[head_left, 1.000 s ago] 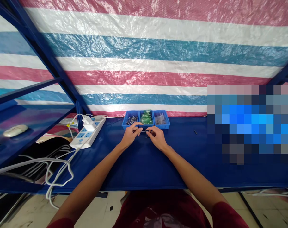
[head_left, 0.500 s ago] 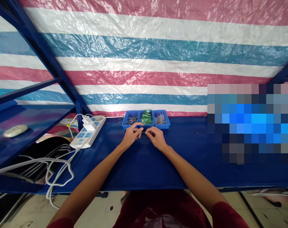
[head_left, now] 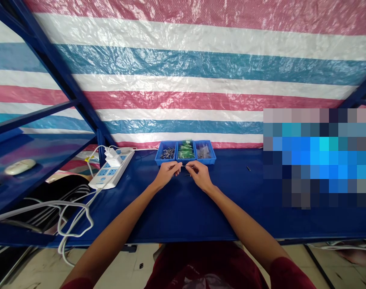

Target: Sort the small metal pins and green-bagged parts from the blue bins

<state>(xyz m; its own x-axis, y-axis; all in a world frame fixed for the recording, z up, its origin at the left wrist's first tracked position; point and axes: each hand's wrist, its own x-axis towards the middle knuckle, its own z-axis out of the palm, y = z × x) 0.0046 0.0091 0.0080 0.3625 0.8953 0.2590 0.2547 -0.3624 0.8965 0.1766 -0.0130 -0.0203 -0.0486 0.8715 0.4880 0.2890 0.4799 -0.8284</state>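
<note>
My left hand [head_left: 167, 174] and my right hand [head_left: 199, 174] face each other over the blue table, just in front of three small bins. A thin, light-coloured rod-like piece [head_left: 183, 165] spans the short gap between them, each end pinched by a thumb and finger. What kind of piece it is cannot be made out. Below that gap a small dark piece [head_left: 187, 175] lies on the table. Behind my left hand is the left blue bin [head_left: 156, 158], which holds many small dark and metallic rods [head_left: 167, 153].
The middle bin holds green packets [head_left: 186, 150]; the right bin [head_left: 207, 161] holds clear or grey packets [head_left: 204, 151]. A small dark rod [head_left: 248, 168] lies farther right, near a pixelated area. To the left are a power strip [head_left: 112, 170], looped white cables [head_left: 76, 224] and a mouse [head_left: 20, 166].
My left index finger, raised before, has come down onto the thin piece. Both hands stay in nearly the same place.
</note>
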